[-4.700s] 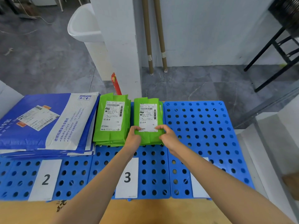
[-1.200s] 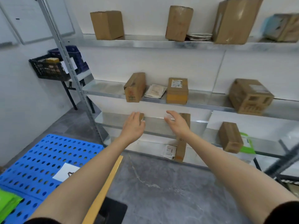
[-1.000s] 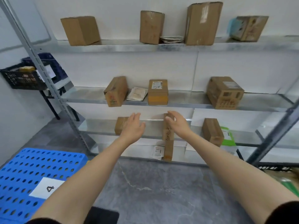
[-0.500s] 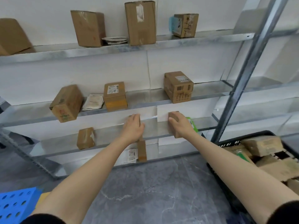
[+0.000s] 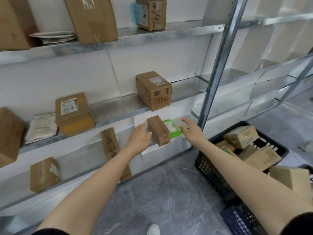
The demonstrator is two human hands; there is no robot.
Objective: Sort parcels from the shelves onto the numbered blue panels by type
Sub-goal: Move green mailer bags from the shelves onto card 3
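Observation:
A small brown cardboard box stands on the low metal shelf, and a green mailer bag lies just right of it. My left hand reaches out with straight fingers, its fingertips close to the box's left side. To the right of the green bag, my right hand is spread and holds nothing. Both arms stretch toward the shelf. No blue panel is in view.
More boxes sit on the shelves: a labelled one above my hands, another beside a flat white packet, a tall narrow one. A steel upright stands right. A black crate of parcels sits on the floor.
My view has swung right and moved closer to the shelves. Both hands have pushed forward and now flank the small brown box and green bag; the blue panels have left the view.

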